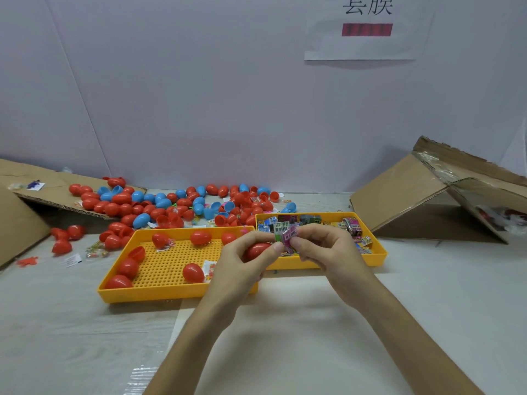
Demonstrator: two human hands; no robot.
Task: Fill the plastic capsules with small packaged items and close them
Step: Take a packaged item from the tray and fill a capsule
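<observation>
At the far left, a loose heap of red and blue egg-shaped plastic capsules [159, 203] lies on the table by the wall, well apart from the work. Nearer, the yellow perforated plastic tray [171, 263] holds several red eggs, some with small clear sachets beside them. Over its right end the left hand [242, 262] curls its fingers round a red plastic capsule [258, 250]; whether its mouth is open toward the packet I cannot tell, as the fingers hide it. Just to the right, touching the left thumb tip, is a small purple-and-green wrapped packet [288, 238], pinched between thumb and forefinger of the right hand [325, 248]. To do this step well, I judge the packet should be squeezed narrow first, led in end-on, and pushed fully below the rim so that no wrapper catches in the seam, while the left hand steadies the capsule. Further right, the second yellow plastic tray [370, 259] holds the stock of packaged items [310, 220], and a brown cardboard box [413, 192] lies tipped beyond it
</observation>
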